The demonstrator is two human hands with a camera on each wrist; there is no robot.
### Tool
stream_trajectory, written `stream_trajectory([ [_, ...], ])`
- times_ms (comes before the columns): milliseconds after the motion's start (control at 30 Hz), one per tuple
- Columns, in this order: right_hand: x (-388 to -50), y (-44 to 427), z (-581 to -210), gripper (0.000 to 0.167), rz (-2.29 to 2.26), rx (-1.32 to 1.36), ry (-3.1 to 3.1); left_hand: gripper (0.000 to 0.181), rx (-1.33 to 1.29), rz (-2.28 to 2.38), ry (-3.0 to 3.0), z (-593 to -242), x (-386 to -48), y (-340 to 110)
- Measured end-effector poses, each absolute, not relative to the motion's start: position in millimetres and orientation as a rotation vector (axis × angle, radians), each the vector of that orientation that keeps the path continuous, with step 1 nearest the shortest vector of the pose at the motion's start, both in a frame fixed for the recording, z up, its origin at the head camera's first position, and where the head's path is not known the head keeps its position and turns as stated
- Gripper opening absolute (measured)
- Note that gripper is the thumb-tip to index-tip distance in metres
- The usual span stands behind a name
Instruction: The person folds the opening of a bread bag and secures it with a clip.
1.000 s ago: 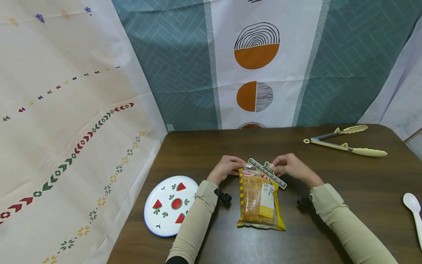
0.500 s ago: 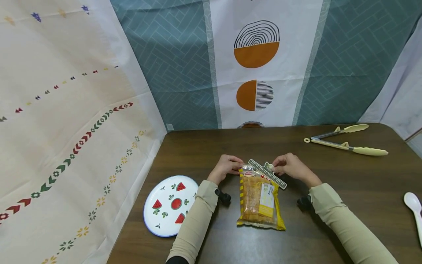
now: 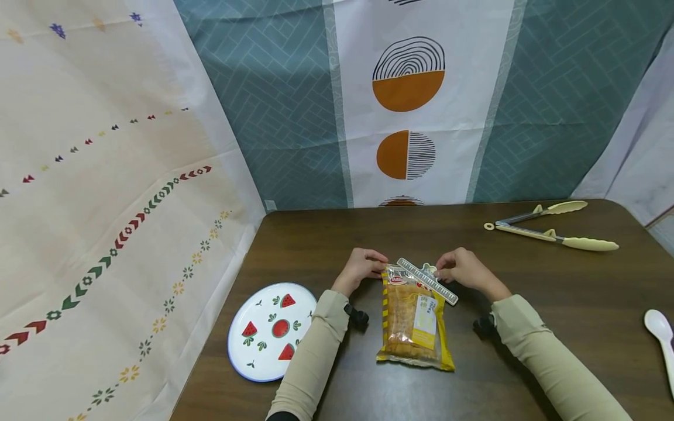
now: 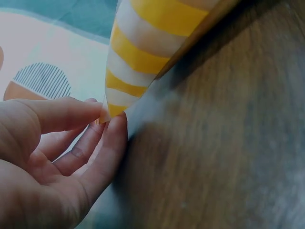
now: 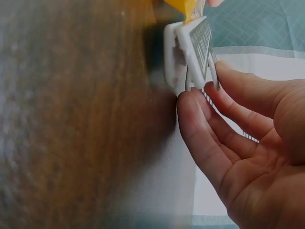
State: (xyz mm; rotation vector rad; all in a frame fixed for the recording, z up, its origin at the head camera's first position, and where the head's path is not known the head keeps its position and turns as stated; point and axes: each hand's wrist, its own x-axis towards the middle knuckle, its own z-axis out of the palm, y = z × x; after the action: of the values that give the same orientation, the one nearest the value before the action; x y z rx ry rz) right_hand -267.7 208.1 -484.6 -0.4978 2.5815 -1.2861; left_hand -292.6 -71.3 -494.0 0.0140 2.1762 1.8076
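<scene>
A clear and yellow bag of bread [image 3: 413, 321] lies on the table, its top end pointing away from me. My left hand [image 3: 361, 270] pinches the bag's top left corner; in the left wrist view, thumb and fingertips meet on the yellow-and-white striped corner [image 4: 126, 90]. Slanting across the top right corner is a long white sealing clip [image 3: 427, 282] with a patterned face. My right hand [image 3: 466, 272] pinches the clip's handles between thumb and fingers. In the right wrist view the clip [image 5: 193, 52] shows end-on, with yellow film at its far part.
Left of the bag sits a white plate [image 3: 253, 356] with watermelon prints, partly covered by the left sleeve. Cream-handled tongs [image 3: 553, 225] lie spread at the back right. A white spoon [image 3: 660, 327] is at the right edge. Patterned cloths hang behind and left of the table [image 3: 316, 234].
The clip has tipped slightly, so its face looks narrower and paler than before. Both hands keep nearly the same places and holds. The head view has shifted a little.
</scene>
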Motion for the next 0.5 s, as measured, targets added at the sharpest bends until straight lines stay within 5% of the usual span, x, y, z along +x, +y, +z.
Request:
stream_trajectory([
  [500, -268.4, 204.2, -486.3, 0.006, -1.192, -0.440, 2.610, 0.006, 0.082, 1.606, 2.411, -488.2, -289.9, -72.0],
])
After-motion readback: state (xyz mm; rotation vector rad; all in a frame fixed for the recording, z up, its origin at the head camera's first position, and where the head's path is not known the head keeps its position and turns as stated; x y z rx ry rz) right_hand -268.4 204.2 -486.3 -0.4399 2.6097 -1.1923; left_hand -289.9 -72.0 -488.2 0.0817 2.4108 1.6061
